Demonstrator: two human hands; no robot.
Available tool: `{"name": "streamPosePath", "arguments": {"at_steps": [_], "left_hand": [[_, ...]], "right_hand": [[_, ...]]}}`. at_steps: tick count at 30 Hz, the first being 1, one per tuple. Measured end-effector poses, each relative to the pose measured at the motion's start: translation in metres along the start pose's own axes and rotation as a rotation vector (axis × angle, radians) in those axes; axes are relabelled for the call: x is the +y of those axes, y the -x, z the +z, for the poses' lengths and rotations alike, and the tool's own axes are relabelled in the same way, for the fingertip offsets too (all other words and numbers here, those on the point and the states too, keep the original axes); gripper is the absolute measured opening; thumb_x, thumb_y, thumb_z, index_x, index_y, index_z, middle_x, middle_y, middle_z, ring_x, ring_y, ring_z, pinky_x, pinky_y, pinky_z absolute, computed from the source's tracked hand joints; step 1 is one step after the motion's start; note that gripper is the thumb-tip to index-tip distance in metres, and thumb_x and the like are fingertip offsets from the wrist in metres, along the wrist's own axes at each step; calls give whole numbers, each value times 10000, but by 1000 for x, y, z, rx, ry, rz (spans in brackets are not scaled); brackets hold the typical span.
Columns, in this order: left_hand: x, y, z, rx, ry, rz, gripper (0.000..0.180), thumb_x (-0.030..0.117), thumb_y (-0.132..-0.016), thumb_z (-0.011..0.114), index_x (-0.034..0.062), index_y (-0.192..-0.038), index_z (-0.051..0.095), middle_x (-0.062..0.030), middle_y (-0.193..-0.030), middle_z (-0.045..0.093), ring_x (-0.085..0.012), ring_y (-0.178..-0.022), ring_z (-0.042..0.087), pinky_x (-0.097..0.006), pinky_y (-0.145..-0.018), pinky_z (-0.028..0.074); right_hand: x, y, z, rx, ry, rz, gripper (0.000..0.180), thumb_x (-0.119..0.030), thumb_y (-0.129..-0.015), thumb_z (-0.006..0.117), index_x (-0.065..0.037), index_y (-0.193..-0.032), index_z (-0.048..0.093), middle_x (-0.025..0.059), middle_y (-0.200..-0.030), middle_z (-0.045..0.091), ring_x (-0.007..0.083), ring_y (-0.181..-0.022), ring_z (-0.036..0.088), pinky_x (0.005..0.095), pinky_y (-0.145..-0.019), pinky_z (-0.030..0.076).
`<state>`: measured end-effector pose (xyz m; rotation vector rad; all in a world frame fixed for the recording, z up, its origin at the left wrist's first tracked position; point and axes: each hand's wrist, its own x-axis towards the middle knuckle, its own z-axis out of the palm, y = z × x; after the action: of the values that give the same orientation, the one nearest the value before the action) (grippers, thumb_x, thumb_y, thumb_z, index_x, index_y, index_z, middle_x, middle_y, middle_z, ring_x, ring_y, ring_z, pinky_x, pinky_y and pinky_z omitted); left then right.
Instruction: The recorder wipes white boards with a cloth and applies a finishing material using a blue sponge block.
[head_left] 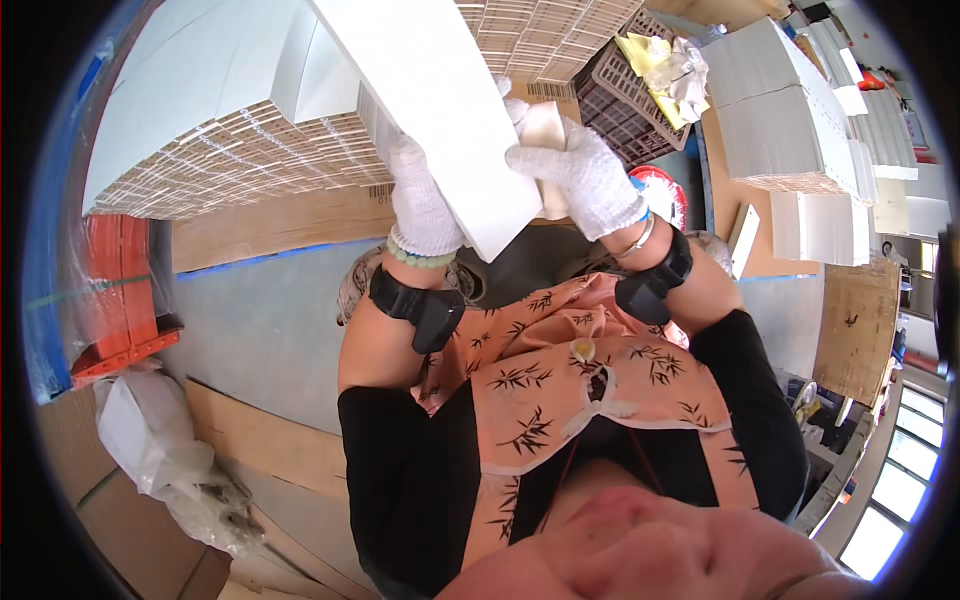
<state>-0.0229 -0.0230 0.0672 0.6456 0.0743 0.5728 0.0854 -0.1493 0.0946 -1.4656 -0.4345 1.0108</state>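
Note:
A long white board (430, 90) slants up and away in front of me, its near end above my lap. My left hand (425, 205), in a white knit glove, is closed on the board's left edge. Gloved the same way, my right hand (590, 180) is closed round a folded beige piece (546, 140), cloth or paper, at the board's right edge. Its thumb points toward the board's face. The fingers of my right hand are partly hidden behind the beige piece, and those of my left behind the board.
Stacked white boards (210, 90) with brown edges stand at the left. A plastic crate (625, 100) with crumpled yellow and clear wrapping sits at the far right, near a red-rimmed bucket (662, 190). More white stacks (780, 110) stand beyond. An orange-red rack (120, 290) is at the left.

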Motion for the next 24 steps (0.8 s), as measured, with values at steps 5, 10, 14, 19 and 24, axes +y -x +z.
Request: {"name": "streamPosePath", "arguments": {"at_steps": [5, 10, 14, 19, 24], "left_hand": [[5, 4, 4, -73, -54, -32, 1004, 746, -881, 458, -6, -1523, 283, -238, -1499, 416, -352, -1307, 509, -441, -1071, 454], [3, 2, 3, -76, -31, -43, 981, 722, -887, 468, -6, -1520, 289, -230, -1498, 423, -357, -1308, 510, -439, -1078, 448], [4, 4, 2, -93, -72, -41, 900, 649, -920, 467, -13, -1510, 310, -234, -1482, 446, -351, -1312, 510, -438, -1083, 447], [-1, 6, -1, -85, -25, -99, 821, 581, -958, 438, -22, -1504, 322, -240, -1453, 477, -353, -1296, 528, -430, -1080, 457], [-1, 7, 0, -86, -35, -77, 792, 565, -978, 408, -35, -1490, 338, -244, -1447, 483, -352, -1277, 548, -422, -1066, 473]], "right_hand": [[-1, -2, 3, -55, -63, -51, 354, -147, -847, 752, 4, -1150, 652, 73, -1023, 710, 142, -937, 669, 292, -820, 537], [-5, -1, 5, -107, -122, -64, 297, -133, -875, 701, -20, -1146, 657, 54, -1031, 697, 127, -934, 663, 274, -816, 529], [-4, -1, 2, -123, -112, -50, 289, -142, -883, 698, -28, -1146, 654, 47, -1021, 694, 117, -924, 660, 268, -807, 529], [3, 0, 2, -71, -65, -30, 278, -157, -888, 702, -23, -1126, 654, 44, -995, 695, 106, -899, 655, 264, -791, 528], [3, 1, -4, -134, -42, -36, 294, -181, -889, 709, -13, -1123, 651, 40, -985, 690, 108, -901, 650, 259, -796, 519]]}}
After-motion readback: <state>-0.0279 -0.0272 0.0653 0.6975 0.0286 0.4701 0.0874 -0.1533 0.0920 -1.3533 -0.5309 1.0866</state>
